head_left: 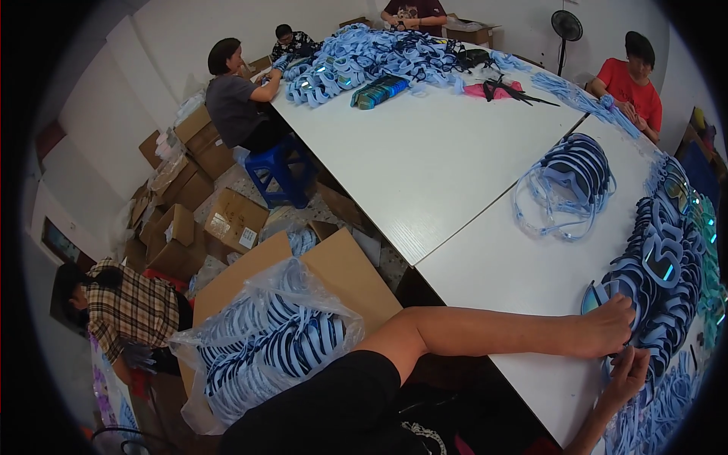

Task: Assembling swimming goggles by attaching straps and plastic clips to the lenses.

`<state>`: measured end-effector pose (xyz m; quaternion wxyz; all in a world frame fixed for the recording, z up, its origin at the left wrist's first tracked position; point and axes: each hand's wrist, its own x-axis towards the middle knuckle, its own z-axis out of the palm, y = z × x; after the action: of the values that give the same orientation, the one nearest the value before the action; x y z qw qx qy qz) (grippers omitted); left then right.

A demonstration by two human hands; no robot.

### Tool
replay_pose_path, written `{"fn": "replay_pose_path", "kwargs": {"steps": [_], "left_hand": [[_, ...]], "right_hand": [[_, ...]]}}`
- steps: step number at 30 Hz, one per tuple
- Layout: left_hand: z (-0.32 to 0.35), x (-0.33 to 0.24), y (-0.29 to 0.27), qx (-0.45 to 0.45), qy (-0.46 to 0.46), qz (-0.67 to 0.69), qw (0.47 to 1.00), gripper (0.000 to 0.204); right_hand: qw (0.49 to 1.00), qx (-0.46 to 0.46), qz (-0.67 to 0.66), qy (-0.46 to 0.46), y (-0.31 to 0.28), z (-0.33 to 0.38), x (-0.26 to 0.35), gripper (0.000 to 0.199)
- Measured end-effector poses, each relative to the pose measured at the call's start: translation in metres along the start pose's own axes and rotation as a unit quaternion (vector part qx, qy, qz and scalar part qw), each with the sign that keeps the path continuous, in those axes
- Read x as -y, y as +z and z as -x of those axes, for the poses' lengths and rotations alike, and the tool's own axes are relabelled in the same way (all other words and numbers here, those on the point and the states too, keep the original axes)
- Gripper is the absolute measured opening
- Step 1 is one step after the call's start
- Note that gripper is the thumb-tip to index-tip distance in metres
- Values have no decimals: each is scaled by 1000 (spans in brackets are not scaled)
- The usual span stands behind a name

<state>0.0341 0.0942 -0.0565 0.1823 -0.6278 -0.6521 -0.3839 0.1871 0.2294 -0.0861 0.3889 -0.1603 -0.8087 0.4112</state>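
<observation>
My left hand (607, 327) reaches across to the right side of the white table, its fingers curled closed at a pair of light-blue swim goggles (591, 299) with a mirrored lens. Just below it, my right hand (628, 373) is pinched closed; what its fingers hold is too small to make out. Both hands are close together, beside a long stack of dark-lensed goggles (644, 265) with light-blue frames. Loose light-blue straps (658, 413) lie under and beyond my right hand.
A nested bundle of goggles (575, 178) rests on the table (425, 174). A large goggles heap (379, 61) lies at the far end. An open carton (353, 277) with bagged goggles (280, 341) stands left of my arm. Several people work around; a blue stool (279, 174) holds one.
</observation>
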Motion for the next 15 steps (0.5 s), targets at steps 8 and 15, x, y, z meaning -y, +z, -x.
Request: {"fn": "replay_pose_path", "kwargs": {"steps": [8,15], "left_hand": [[-1,4,6,9,4,17,1000,21],[-6,-18,-5,-33,43,98,994,19]], "right_hand": [[999,4,-41,7,2,0,-1,25],[969,-187,142,-71,-2,4,-22,33]]}}
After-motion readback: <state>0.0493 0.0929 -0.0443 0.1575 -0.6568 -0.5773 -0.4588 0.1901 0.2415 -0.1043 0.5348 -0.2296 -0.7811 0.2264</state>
